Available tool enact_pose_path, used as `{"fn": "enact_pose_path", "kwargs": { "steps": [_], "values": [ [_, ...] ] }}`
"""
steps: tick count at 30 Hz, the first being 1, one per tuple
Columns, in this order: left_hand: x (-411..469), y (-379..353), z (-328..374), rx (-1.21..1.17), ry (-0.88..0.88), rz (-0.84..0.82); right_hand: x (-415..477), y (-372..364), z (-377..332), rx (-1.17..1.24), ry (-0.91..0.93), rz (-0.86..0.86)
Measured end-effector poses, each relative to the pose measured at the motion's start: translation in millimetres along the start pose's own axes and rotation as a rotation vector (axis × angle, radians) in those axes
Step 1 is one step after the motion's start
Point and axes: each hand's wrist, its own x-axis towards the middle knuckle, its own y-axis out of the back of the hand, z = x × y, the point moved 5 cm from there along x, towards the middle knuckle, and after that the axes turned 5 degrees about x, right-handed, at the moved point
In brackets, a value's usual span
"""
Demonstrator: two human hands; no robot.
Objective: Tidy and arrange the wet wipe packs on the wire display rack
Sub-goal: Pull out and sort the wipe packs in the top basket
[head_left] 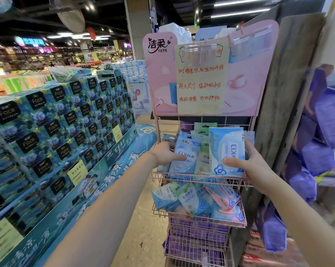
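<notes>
A pink wire display rack [199, 175] stands in front of me with stacked baskets. In the top basket my left hand [165, 154] grips a light blue wet wipe pack [188, 151] from its left side, thumb across the front. My right hand [247, 162] holds a larger white and blue wet wipe pack [227, 149] upright at the basket's right end, thumb on its lower front. A pale green pack [204, 155] stands between the two. The basket below holds several blue, green and pink packs [197, 201] lying in a loose jumble.
A pink header board [161, 74] with a handwritten yellow notice [200, 81] tops the rack. Purple packs [193, 245] fill the lower baskets. A big stack of blue tissue boxes [66, 120] stands to the left, and a grey wooden post [290, 93] with purple bags [324, 132] to the right.
</notes>
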Motion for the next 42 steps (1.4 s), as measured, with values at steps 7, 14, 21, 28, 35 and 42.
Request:
{"fn": "enact_pose_path", "kwargs": {
  "steps": [7, 14, 21, 28, 35, 42],
  "values": [
    [-20, 29, -4, -0.255, -0.032, 0.165, -3, -2, -4, 0.014, 0.034, -0.005],
    [-22, 36, -5, -0.363, 0.041, 0.063, -3, -2, -3, 0.020, 0.033, 0.001],
    [-6, 4, -3, -0.346, 0.057, 0.016, -5, -2, -4, 0.028, 0.015, -0.003],
    [-7, 13, -5, -0.383, -0.092, 0.112, -4, 1, -3, 0.093, 0.006, 0.022],
    [-9, 3, 5, -0.395, -0.173, 0.135, -4, 7, -1, 0.126, 0.016, 0.024],
    [-14, -12, 8, -0.093, -0.109, 0.034, -3, -5, -4, 0.156, 0.016, 0.006]
  ]
}}
